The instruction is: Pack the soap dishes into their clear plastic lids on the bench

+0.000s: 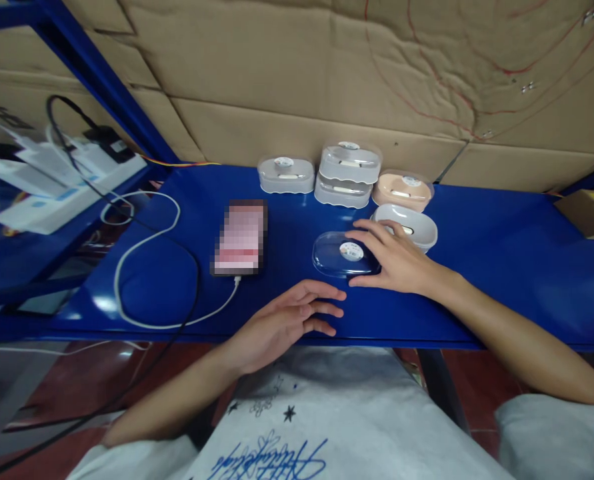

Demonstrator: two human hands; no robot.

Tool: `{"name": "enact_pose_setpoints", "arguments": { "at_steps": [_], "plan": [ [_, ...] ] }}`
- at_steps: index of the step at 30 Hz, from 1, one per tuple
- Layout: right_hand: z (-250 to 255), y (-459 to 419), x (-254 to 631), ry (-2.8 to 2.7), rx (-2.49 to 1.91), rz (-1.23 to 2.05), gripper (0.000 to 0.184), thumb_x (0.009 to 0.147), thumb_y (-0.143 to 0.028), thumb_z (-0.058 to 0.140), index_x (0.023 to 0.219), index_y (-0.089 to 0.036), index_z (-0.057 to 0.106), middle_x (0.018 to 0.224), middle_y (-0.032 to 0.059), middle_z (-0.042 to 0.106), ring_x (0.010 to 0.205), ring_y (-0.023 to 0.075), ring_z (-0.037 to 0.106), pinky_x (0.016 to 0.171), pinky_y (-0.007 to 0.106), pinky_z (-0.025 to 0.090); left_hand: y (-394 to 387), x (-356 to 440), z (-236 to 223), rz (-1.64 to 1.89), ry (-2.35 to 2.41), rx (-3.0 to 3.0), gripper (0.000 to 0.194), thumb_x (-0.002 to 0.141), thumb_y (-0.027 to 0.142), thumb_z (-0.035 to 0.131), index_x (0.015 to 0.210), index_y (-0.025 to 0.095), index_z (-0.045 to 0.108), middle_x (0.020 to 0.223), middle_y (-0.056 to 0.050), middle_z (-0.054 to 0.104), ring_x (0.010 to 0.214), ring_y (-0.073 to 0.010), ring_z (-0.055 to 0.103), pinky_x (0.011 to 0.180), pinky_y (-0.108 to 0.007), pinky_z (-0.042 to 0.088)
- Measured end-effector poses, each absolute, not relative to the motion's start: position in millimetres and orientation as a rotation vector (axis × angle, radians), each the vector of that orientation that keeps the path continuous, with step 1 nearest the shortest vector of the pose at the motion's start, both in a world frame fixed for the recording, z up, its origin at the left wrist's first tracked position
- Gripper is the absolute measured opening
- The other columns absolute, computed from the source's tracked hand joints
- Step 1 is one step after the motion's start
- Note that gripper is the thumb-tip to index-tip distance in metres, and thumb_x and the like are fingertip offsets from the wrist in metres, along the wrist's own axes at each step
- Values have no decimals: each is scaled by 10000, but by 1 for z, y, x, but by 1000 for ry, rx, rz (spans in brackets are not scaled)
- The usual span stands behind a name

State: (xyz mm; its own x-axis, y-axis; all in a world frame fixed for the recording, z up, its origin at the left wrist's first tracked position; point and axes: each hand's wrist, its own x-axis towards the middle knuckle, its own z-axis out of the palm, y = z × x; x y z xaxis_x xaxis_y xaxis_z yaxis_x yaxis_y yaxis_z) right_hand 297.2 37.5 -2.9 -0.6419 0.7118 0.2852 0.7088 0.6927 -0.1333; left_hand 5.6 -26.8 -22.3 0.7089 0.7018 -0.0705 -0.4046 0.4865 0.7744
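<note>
Nearest, blue writing on my shirt (347, 400) runs off the bottom edge, too cropped to read. Taking the clear lid (333, 257) as the clock's centre, my left hand (289, 320) is at 7 o'clock, fingers apart, just beside the lid above the blue surface (481, 267). My right hand (401, 263) comes in from 3 o'clock, thumb and fingers spaced across the lid's end and covering it; whether they grip it I cannot tell. The lid lies on the surface, its round label showing. At 2 o'clock sits an uncovered pale box (421, 227), partly behind my fingers; a small light piece with a dark outline shows inside. At 9 o'clock the screen of a plugged-in phone (239, 237) is pixelated. Farther, a peach box (401, 193) with a transparent cover stands at 1 o'clock, two stacked grey boxes (349, 175) at 12, the upper hiding part of the lower, and a single grey box (287, 181) at 11. Their contents are too small to make out.
</note>
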Motion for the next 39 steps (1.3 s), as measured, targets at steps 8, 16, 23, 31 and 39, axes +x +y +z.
{"name": "enact_pose_setpoints", "arguments": {
  "at_steps": [8,16,23,31,39],
  "plan": [
    [32,39,318,-2416,-1160,43,693,905,-561,772,1483,-282,510,1539,160,584,1435,414,545,1172,619,398,-28,5,-22,689,396,831,276,1011,312,657,1242,196,754,1402,-140,652,1202,-269,630,940,-372,574],
    [50,57,405,-2265,-1408,318,875,806,-589,867,1503,-253,459,1506,164,586,1324,358,625,1177,501,497,-27,5,-25,684,359,847,268,1017,308,647,1241,211,759,1405,-137,650,1211,-270,625,945,-373,567],
    [36,61,421,-2427,-1549,495,949,812,-596,859,1586,-287,404,1557,170,521,1400,387,571,1180,501,512,-28,4,-25,678,361,857,268,1014,315,649,1234,216,764,1400,-132,657,1209,-269,624,948,-377,566],
    [18,69,398,-2511,-1389,440,1024,790,-541,868,1626,-420,289,1624,93,470,1427,460,539,1157,727,483,-27,6,-25,684,374,842,270,1004,317,666,1231,207,760,1394,-136,656,1206,-270,624,932,-368,571],
    [12,60,353,-2480,-1287,564,1077,714,-530,914,1586,-297,326,1581,138,488,1410,430,555,1173,632,479,-24,11,-20,828,560,582,394,972,314,698,1355,220,683,1509,-135,633,1399,-343,575,1160,-494,457]
  ]
}}
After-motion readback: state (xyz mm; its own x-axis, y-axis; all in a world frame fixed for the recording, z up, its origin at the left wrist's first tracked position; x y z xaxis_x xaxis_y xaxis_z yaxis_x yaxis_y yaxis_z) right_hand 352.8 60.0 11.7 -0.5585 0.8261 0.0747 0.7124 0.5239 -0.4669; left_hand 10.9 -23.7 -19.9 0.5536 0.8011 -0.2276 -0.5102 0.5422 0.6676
